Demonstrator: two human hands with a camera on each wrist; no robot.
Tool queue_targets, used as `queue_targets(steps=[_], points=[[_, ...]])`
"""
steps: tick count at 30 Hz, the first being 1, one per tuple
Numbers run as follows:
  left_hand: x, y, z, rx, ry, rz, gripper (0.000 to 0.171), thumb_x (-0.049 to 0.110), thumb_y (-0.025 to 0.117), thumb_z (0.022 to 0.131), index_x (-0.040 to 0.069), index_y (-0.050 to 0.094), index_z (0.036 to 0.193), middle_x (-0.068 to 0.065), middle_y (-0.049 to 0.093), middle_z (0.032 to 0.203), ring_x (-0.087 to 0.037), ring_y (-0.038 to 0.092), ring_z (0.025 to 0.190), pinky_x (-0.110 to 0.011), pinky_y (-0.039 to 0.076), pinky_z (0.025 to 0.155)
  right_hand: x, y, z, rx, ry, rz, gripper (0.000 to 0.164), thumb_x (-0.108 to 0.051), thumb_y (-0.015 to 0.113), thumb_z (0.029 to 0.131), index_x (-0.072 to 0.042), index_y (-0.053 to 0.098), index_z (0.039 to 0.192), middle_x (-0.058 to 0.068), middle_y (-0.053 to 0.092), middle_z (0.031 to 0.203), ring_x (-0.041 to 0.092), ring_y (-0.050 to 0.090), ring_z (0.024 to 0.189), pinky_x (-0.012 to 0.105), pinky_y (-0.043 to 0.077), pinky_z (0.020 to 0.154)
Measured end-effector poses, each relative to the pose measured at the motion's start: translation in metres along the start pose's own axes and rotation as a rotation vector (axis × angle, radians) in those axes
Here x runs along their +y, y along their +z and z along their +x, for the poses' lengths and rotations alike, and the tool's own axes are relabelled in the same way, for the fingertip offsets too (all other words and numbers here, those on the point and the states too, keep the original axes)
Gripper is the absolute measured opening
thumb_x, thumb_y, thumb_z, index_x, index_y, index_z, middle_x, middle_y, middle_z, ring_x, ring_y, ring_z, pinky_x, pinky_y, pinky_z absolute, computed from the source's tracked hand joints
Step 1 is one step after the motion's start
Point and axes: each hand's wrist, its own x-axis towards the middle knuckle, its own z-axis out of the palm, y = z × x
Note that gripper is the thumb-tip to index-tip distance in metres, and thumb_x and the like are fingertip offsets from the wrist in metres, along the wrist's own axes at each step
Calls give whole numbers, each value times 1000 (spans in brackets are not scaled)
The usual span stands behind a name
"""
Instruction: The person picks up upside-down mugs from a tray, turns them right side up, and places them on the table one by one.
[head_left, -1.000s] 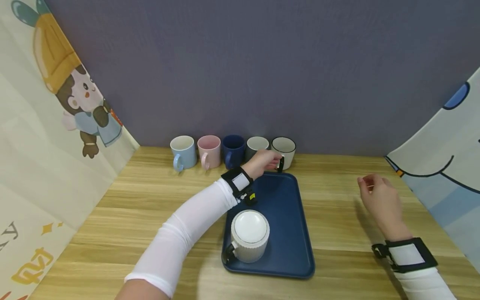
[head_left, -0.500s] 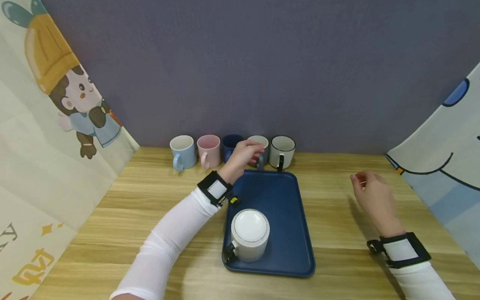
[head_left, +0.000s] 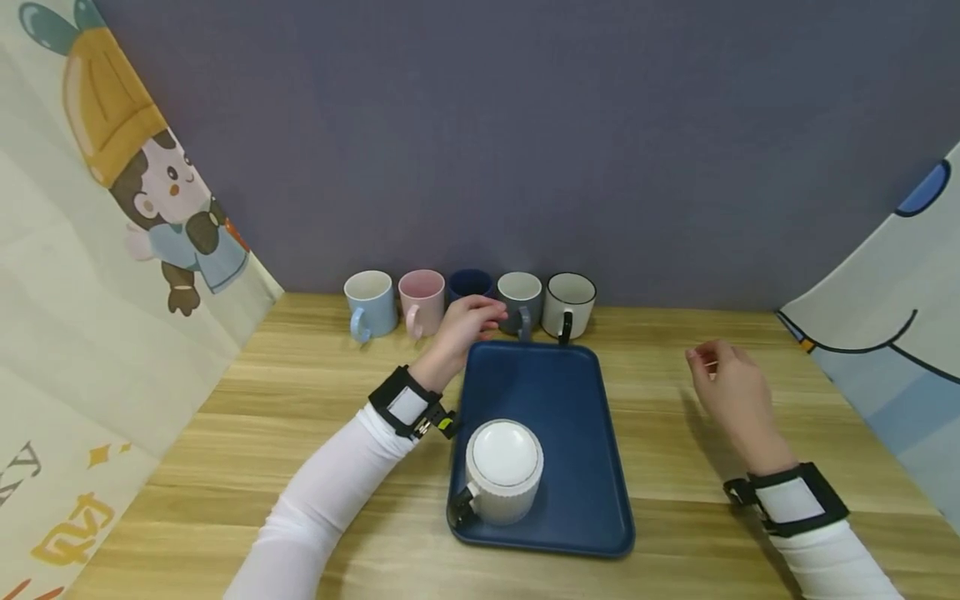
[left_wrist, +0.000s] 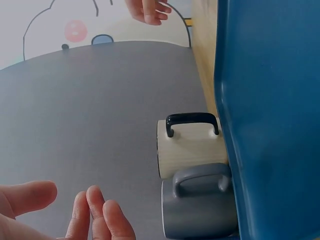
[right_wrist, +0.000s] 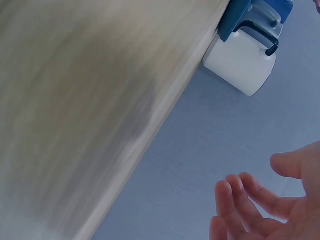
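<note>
My left hand hovers before the row of mugs, overlapping the lower part of a navy mug. In the left wrist view its thumb and fingers stand apart with nothing between them. Just right of that hand is a grey mug, its handle facing the front. A white mug with a black rim and black handle stands beside the grey one. Over the right part of the table, my right hand is loosely bent and holds nothing; its relaxed fingers show in the right wrist view.
A blue tray lies in front of the mugs, with an upside-down white mug near its front left corner. A pink mug and a light blue mug complete the row's left end. Behind rises a grey panel.
My left hand has let go of the white mug's black handle and moved left past the grey mug to the navy one. My right hand has shifted slightly left.
</note>
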Motion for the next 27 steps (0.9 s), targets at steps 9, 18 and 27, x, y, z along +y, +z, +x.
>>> queue_targets(steps=[9, 18, 27], points=[[-12, -8, -12, 7, 10, -41, 21, 10, 56, 93, -3, 61, 108, 3, 66, 84, -8, 57, 71, -27, 46, 69, -9, 3, 2, -16, -7, 12, 29, -22, 57, 94, 6, 61, 100, 26, 62, 89, 38, 61, 78, 50, 46, 62], [-19, -19, -28, 0, 9, -12, 21, 12, 57, 93, -3, 61, 106, -13, 69, 98, -9, 58, 73, -26, 47, 68, -21, 11, 2, -28, -30, 40, 28, -21, 57, 94, 6, 60, 100, 26, 61, 91, 39, 61, 80, 51, 48, 63], [-23, -29, -42, -43, 1, 9, 20, 12, 56, 94, -4, 59, 106, -3, 67, 92, -10, 58, 76, -27, 48, 71, -32, 17, 4, -26, -69, 66, 28, -22, 58, 94, 5, 61, 99, 24, 63, 89, 37, 62, 77, 49, 48, 61]])
